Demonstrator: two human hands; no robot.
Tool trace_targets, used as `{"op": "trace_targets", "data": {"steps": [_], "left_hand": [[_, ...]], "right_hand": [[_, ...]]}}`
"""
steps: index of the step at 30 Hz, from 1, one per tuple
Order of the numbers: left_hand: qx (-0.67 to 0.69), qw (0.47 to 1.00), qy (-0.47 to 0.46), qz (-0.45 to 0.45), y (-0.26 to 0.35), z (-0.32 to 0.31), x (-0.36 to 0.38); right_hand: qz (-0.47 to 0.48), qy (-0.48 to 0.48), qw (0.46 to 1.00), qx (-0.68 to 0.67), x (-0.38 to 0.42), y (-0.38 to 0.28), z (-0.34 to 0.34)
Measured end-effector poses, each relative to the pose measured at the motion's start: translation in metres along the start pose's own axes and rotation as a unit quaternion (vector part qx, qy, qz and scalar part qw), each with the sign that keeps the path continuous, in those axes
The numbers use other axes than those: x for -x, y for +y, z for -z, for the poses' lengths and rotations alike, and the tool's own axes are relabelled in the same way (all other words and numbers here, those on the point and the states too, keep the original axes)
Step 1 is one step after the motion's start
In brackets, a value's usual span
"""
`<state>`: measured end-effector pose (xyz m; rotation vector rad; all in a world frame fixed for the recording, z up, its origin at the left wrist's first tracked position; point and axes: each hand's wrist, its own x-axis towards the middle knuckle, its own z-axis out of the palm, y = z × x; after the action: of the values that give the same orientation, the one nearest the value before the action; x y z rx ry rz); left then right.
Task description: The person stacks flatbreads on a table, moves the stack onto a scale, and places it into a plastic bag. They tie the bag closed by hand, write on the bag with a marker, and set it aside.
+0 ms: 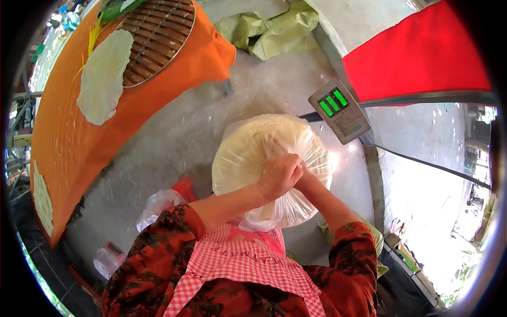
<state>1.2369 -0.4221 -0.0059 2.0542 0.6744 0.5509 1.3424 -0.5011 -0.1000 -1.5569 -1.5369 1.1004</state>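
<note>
A large clear plastic bag, filled with pale yellow, round, flat sheets, stands on the floor before me. My left hand is closed in a fist over it, gripping the gathered plastic near the bag's mouth. Close against that fist is my right hand, whose wrist crosses at the gathered plastic. The right hand's fingers are mostly hidden behind the left fist and the shiny film, so their grip does not show. Loose folds of the bag hang toward my red checked apron.
On the left, an orange-covered table bears a round slatted rack and a thin pale sheet. A scale display stands right, beside red cloth. Green sacking lies behind; crumpled plastic sits left.
</note>
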Motion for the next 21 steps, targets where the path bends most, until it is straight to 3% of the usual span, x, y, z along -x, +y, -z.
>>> {"op": "trace_targets", "data": {"steps": [4, 6, 7, 9, 11, 12, 13, 16, 19, 21], "left_hand": [[-0.003, 1.0, -0.025, -0.016, 0.0, -0.001, -0.007], [-0.013, 0.999, -0.041, -0.014, 0.002, -0.004, -0.005], [-0.02, 0.998, -0.046, -0.025, 0.004, -0.004, -0.005], [-0.038, 0.997, -0.05, -0.044, 0.003, -0.003, -0.007], [-0.048, 0.997, -0.056, -0.034, -0.002, -0.004, -0.005], [-0.052, 0.996, -0.063, -0.03, -0.003, -0.004, -0.002], [-0.048, 0.996, -0.065, -0.025, -0.004, -0.002, -0.002], [-0.04, 0.997, -0.067, -0.017, -0.002, 0.0, -0.004], [-0.043, 0.996, -0.069, -0.026, -0.002, -0.004, -0.003], [-0.038, 0.996, -0.065, -0.047, -0.004, -0.007, -0.004]], "right_hand": [[0.065, -0.024, 0.953, 0.296, -0.025, 0.018, -0.006], [0.041, -0.01, 0.998, 0.043, -0.028, 0.023, -0.013], [0.026, -0.003, 0.996, -0.085, -0.028, 0.026, -0.018], [-0.003, 0.006, 0.942, -0.336, -0.034, 0.03, -0.024], [0.014, 0.001, 0.969, -0.247, -0.037, 0.031, -0.026], [0.048, -0.005, 0.999, -0.025, -0.04, 0.017, -0.016], [0.079, -0.009, 0.977, 0.199, -0.041, 0.011, -0.011], [0.134, 0.012, 0.932, 0.336, -0.039, 0.02, -0.013], [0.175, 0.011, 0.925, 0.337, -0.041, 0.026, -0.009], [0.128, -0.038, 0.922, 0.364, -0.048, 0.003, -0.002]]}}
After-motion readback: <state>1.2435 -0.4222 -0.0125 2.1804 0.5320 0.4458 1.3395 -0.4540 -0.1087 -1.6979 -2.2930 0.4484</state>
